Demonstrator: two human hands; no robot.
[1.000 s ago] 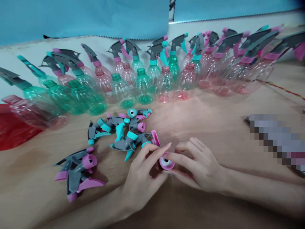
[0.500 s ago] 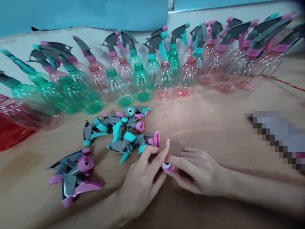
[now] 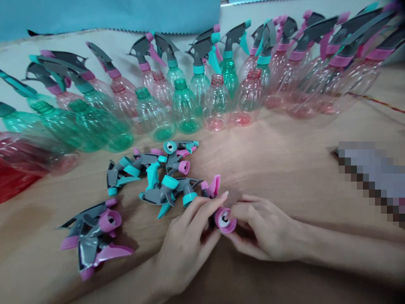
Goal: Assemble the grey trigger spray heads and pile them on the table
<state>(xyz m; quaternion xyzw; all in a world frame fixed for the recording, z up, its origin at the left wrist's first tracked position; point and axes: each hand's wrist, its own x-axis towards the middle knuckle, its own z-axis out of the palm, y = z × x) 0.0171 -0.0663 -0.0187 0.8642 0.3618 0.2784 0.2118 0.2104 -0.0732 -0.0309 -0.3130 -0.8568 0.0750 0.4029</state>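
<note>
Between my two hands is a grey and pink trigger spray head (image 3: 225,220), its threaded pink collar facing me with a white disc inside. My left hand (image 3: 191,238) is closed around its grey body, which the fingers mostly cover; the pink nozzle and trigger stick out beyond them. The thumb and fingers of my right hand (image 3: 261,228) grip the collar at its right rim. Just left of my left hand lie grey and turquoise spray heads (image 3: 161,192). Nearer the table's left side rest spray heads with pink collars (image 3: 110,220).
Clear green bottles (image 3: 186,107) and pink bottles (image 3: 217,105) without tops stand in a row behind the loose heads. Bottles with spray heads fitted (image 3: 295,71) line the back. A red bag (image 3: 15,177) lies at the left, a pixelated flat object (image 3: 373,177) at the right.
The spray head's collar has turned more toward me and shows more of its inside. My right index finger has drawn back from across the collar to its right edge.
</note>
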